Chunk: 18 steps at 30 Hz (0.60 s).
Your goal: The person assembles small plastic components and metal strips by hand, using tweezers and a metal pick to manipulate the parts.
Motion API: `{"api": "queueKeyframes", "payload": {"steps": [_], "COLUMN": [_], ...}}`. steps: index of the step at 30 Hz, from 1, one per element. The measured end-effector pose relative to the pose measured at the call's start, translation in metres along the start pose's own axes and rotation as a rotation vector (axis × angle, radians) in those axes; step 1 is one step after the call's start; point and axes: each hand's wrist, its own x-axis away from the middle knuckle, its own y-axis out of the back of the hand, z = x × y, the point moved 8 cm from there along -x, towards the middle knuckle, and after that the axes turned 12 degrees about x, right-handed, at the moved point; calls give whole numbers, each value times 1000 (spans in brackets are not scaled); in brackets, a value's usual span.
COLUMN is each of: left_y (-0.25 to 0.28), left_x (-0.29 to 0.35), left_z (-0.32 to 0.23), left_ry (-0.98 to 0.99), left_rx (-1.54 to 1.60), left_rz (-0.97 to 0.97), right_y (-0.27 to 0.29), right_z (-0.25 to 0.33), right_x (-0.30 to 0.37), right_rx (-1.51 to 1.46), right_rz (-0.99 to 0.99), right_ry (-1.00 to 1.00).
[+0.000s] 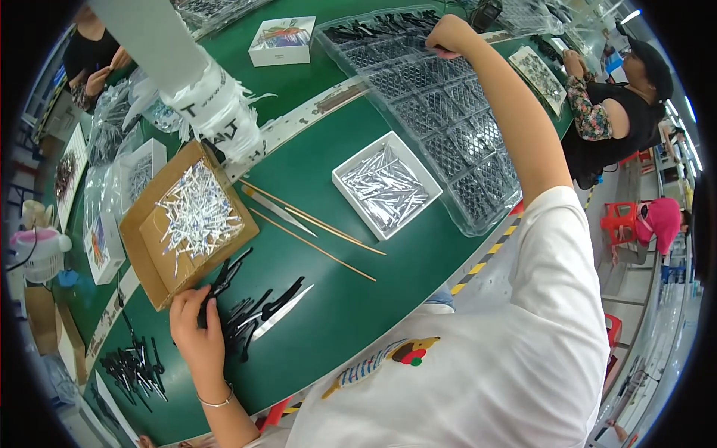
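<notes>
My left hand (196, 328) is closed around a few thin black stick-like pieces (224, 278) beside the near corner of a brown cardboard box (142, 254). Next to it, more black and silver pieces (250, 317) lie loosely on the green table, some across a white pointed strip (287, 313). My right arm stretches far forward, and my right hand (452, 36) is a closed fist at the far end of a clear compartmented plastic tray (441, 123). What it holds, if anything, is hidden. Black pieces (381, 26) lie along the tray's far end.
White and bluish slim sticks (198, 213) fill the cardboard box. A white box (351, 198) holds silver sticks. Wooden sticks (317, 224) and tweezers (272, 209) lie between. A wrapped post (216, 112) rises at left. Black pieces (134, 369) are piled near left. Co-workers (627, 97) sit across.
</notes>
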Motion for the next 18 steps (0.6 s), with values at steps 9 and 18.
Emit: {"api": "queueKeyframes", "payload": {"steps": [9, 18], "left_y": [-1, -4], "left_x": [1, 0], "left_z": [14, 16], "left_ry": [86, 117], "left_rx": [45, 64], "left_rz": [12, 27], "right_y": [-5, 3], "right_z": [-17, -9], "right_x": [-1, 2], "right_rx": [-288, 75], "right_rz": [-59, -364], "right_ry": [-71, 45]}}
